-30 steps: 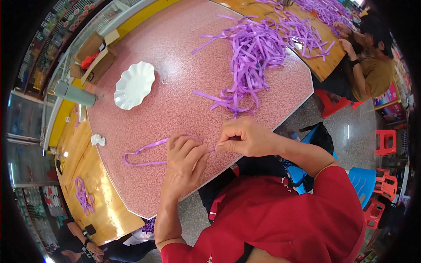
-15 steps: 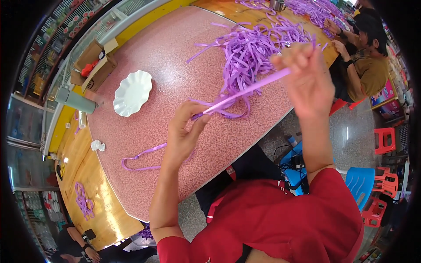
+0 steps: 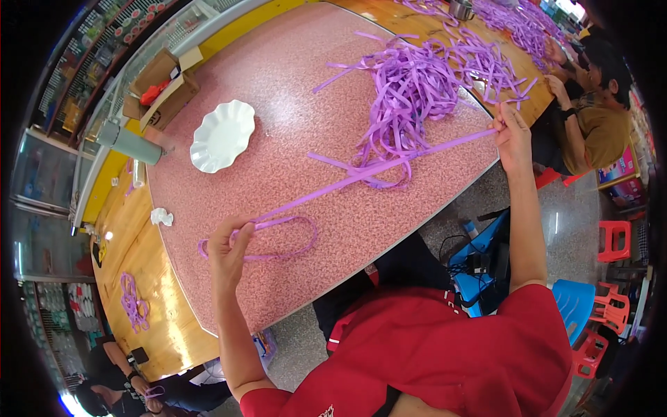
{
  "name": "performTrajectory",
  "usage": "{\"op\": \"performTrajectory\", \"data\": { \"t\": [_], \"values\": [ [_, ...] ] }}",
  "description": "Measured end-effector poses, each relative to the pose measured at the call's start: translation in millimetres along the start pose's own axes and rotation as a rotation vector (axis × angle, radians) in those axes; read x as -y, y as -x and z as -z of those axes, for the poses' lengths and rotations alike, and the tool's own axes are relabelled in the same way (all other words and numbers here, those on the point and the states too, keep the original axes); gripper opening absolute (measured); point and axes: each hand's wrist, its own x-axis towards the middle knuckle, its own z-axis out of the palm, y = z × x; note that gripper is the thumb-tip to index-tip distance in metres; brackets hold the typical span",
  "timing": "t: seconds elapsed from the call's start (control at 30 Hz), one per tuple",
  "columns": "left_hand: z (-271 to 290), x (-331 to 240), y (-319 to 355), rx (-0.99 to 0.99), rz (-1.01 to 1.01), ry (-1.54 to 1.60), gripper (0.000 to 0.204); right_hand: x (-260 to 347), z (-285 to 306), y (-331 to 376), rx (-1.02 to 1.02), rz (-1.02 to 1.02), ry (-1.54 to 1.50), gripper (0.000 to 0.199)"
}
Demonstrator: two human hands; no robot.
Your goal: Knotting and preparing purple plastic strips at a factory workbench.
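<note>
Step in hand, as I judge it: straightening one purple ribbon (image 3: 375,169) between both hands. It runs nearly taut on a slant above the pink tabletop (image 3: 285,111), low on the left, higher on the right, crossing in front of the lower fringe of a tangled ribbon heap (image 3: 410,90).

Left hand (image 3: 226,254): narrow grip, thumb and fingers pinching the near end. Right hand (image 3: 513,142): narrow grip too, fingertips closed on the far end, out by the tabletop's right edge.

Ribbon loop (image 3: 315,235) lies just beside the left hand, partly behind it; cannot tell whether it joins the stretched length. White scalloped plate (image 3: 222,135) well apart.

Next move, in my judgement, calls for firm pinches, even tension, and care around the heap's loose tails, which could snag.
</note>
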Motion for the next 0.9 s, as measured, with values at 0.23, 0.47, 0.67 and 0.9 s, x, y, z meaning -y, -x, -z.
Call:
{"op": "performTrajectory", "data": {
  "t": [0.23, 0.47, 0.67, 0.9],
  "values": [
    [-9, -7, 24, -0.073, 0.12, 0.124, 0.01, -13, -59, 14, -0.182, 0.837, 1.439, 0.046],
    [-57, -57, 25, 0.169, 0.075, 0.306, 0.013, -35, -230, 154, 0.936, 0.4, 0.545, 0.037],
    [-39, -53, 36, 0.068, 0.093, 0.262, 0.013, -43, -235, 155, 1.113, -0.042, 0.496, 0.015],
    [-20, -30, 55, -0.003, 0.086, 0.465, 0.015, -36, -239, 154, 1.107, -0.485, 0.42, 0.015]
  ]
}}
